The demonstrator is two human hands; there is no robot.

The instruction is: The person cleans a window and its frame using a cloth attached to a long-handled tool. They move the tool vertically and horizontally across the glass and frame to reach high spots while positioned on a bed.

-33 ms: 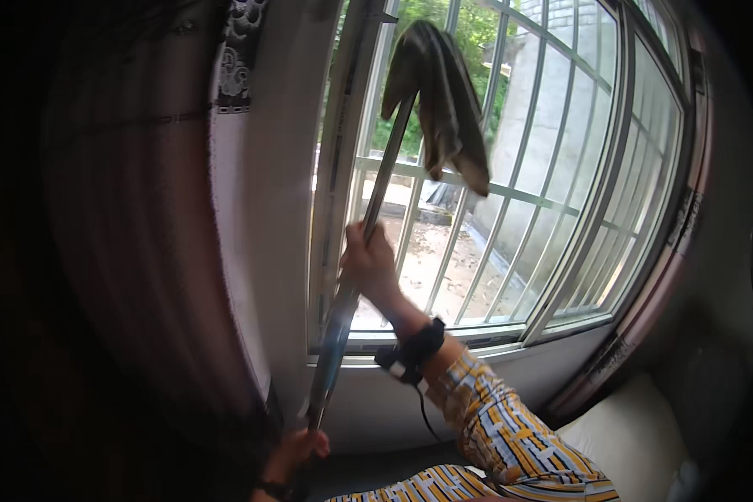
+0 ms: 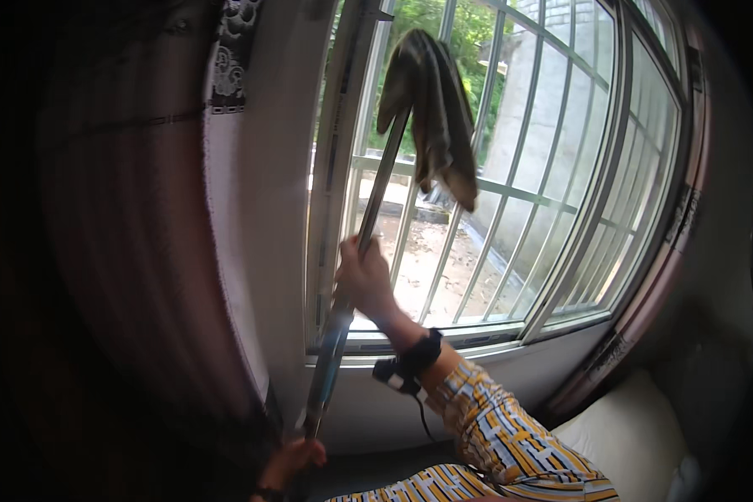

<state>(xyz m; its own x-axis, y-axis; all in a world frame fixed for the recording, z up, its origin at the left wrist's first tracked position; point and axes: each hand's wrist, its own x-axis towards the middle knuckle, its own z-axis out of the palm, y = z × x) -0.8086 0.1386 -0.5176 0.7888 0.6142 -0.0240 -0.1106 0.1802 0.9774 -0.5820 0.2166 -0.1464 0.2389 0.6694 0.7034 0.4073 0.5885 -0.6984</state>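
A long metal pole point(image 2: 385, 171) slants up in front of the window, thin above and thicker along its lower length. Draped over its top is a dark, pale-striped cloth point(image 2: 440, 113), one long flap hanging down on the right. My right hand point(image 2: 365, 280) is wrapped round the pole near its middle, with a black band on the wrist. Lower down, my left hand point(image 2: 295, 460) closes round the pole's bottom end, its fingers partly in shadow. The cloth hangs before the glass; whether it touches cannot be told.
Behind the pole stands a barred sliding window point(image 2: 510, 191) with a white frame. A pinkish curtain point(image 2: 134, 251) hangs at the left, another strip of curtain point(image 2: 686, 197) at the right. At the lower right lies a pale cushion-like thing point(image 2: 632, 435). A black cable point(image 2: 425, 418) dangles below my right wrist.
The cloth and the pole's top have shifted a little down and to the left. My right hand has dropped slightly with the pole; both hands keep their hold.
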